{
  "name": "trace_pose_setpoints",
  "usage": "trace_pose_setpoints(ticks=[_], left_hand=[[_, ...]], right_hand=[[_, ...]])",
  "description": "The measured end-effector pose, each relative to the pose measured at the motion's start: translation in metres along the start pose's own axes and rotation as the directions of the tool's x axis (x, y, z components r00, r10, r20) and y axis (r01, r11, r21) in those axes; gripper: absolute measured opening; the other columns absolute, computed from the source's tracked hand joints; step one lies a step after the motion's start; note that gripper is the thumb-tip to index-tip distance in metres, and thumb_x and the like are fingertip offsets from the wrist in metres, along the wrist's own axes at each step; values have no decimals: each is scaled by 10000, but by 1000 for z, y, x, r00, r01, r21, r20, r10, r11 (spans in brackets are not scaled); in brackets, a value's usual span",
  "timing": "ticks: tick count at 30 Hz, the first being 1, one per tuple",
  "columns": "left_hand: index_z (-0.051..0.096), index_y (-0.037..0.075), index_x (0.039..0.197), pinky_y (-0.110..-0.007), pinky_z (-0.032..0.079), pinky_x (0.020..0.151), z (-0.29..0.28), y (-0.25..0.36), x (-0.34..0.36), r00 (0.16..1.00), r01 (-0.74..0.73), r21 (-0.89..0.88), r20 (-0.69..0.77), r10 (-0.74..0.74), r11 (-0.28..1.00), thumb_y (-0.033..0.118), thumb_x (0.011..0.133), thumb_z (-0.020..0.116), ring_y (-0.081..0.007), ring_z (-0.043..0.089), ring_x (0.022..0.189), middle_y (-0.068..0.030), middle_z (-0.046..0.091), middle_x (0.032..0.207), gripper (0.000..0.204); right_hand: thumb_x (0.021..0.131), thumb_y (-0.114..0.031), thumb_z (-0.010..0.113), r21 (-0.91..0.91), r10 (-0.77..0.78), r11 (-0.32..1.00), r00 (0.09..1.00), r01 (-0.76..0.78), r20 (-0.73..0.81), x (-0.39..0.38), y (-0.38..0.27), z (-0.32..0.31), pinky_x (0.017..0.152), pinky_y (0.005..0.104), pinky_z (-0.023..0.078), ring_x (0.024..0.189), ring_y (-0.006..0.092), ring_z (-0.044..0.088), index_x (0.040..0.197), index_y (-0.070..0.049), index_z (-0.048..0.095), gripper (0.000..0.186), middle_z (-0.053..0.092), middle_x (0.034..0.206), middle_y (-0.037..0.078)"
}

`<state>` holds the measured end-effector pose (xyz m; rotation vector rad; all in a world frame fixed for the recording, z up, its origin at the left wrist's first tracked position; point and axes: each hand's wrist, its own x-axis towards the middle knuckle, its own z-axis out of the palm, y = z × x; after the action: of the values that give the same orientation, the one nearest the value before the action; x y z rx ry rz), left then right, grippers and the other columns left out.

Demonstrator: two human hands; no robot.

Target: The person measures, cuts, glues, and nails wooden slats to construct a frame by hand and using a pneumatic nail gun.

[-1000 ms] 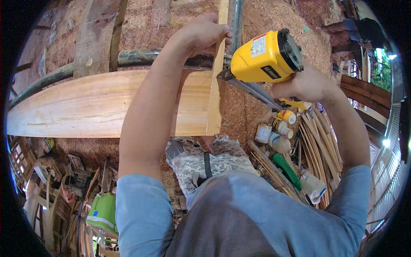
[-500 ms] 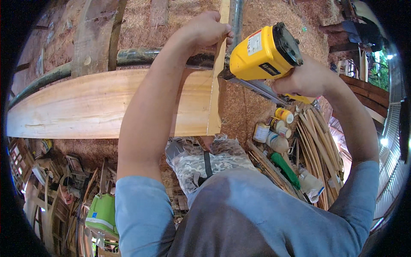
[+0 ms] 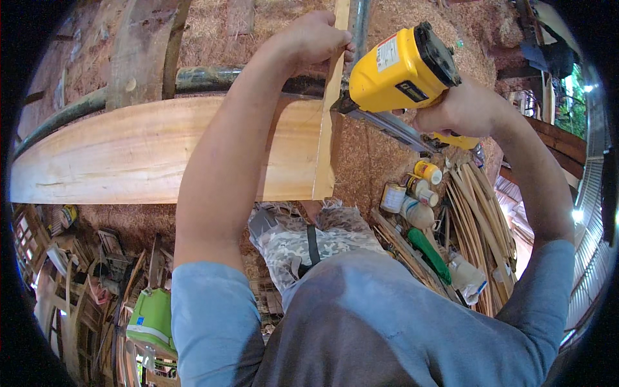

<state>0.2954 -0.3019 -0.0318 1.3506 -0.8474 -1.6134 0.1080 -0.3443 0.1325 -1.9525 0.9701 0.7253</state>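
My left hand [image 3: 325, 39] grips a narrow upright-edged wooden strip [image 3: 327, 145] near its far end. The strip lies crosswise at the right end of a wide pale board [image 3: 109, 151]. My right hand [image 3: 461, 113] is wrapped round the handle of a yellow and black nail gun [image 3: 396, 71], whose nose touches or sits right beside the strip's right face, below my left hand. The gun's long metal magazine [image 3: 387, 129] slants down to the right.
A metal tube [image 3: 206, 80] and weathered planks [image 3: 135, 51] lie beyond the board. Cans [image 3: 425, 171], thin wood strips [image 3: 477, 226] and a green bottle [image 3: 429, 258] sit on the shavings-covered ground at right. A green plastic container [image 3: 148, 319] and scrap wood are lower left.
The nail gun and my right hand have shifted slightly up and right. My left hand, still on the strip, has also edged slightly up and right.
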Motion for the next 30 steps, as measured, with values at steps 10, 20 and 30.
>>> trace_pose_setpoints(ticks=[10, 20, 30], left_hand=[[580, -38, 1072, -348, 565, 665, -3, 3, 4, 999, -39, 56, -7, 40, 998, 139, 913, 589, -195, 665, 748, -107, 672, 892, 238], [621, -6, 1021, -331, 533, 677, -6, 3, 6, 1000, -3, 40, 14, 3, 999, 183, 860, 619, -171, 637, 742, -64, 657, 821, 248], [640, 0, 991, -362, 522, 664, -20, -7, 12, 1000, -8, 140, 3, 8, 990, 265, 839, 627, -193, 637, 712, -79, 667, 835, 305]], right_hand=[[668, -179, 680, -101, 130, 987, 991, -126, 35, 4, 7, -5, 566, 309, 503, 627, 138, 638, 1005, -39, 672, 365, 669, 731, 82], [743, -151, 818, 324, 3, 945, 991, -48, 137, 3, 22, -1, 795, 293, 515, 910, 124, 628, 1174, -70, 644, 472, 697, 1036, 29], [727, -132, 790, 197, -76, 979, 990, 52, 121, 19, 20, 12, 591, 289, 484, 651, 105, 587, 1095, -39, 648, 405, 662, 825, 19]])
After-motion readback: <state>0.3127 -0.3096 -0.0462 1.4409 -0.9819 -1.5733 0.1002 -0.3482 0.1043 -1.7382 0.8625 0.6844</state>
